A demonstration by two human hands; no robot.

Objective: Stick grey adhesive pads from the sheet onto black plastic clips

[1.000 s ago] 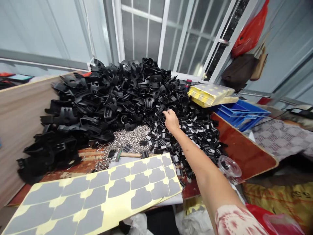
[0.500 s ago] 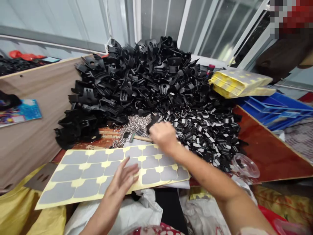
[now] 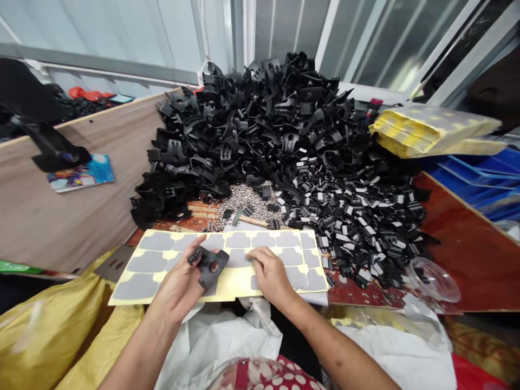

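My left hand (image 3: 181, 281) holds a black plastic piece (image 3: 213, 266) with a round hole and small prongs, above the left half of a yellow sheet (image 3: 239, 281) of grey stickers. Over the middle of that sheet is my right hand (image 3: 270, 273), thumb and forefinger pinched at a grey sticker; whatever lies between the fingertips is too small to make out. A hammer (image 3: 254, 220) with a wooden handle lies just behind the sheet, beside a heap of small metal parts (image 3: 247, 197).
Large black plastic pieces (image 3: 244, 124) are heaped at the back. Small black and white parts (image 3: 357, 216) spread over the right. A clear plastic bowl (image 3: 434, 279), yellow sticker stacks (image 3: 430, 130) and blue trays (image 3: 483, 179) stand right. A wooden board (image 3: 109, 206) edges the left.
My left hand now holds a black piece and was empty before. My right hand has come down from the metal parts to the sticker sheet. The view has shifted left.
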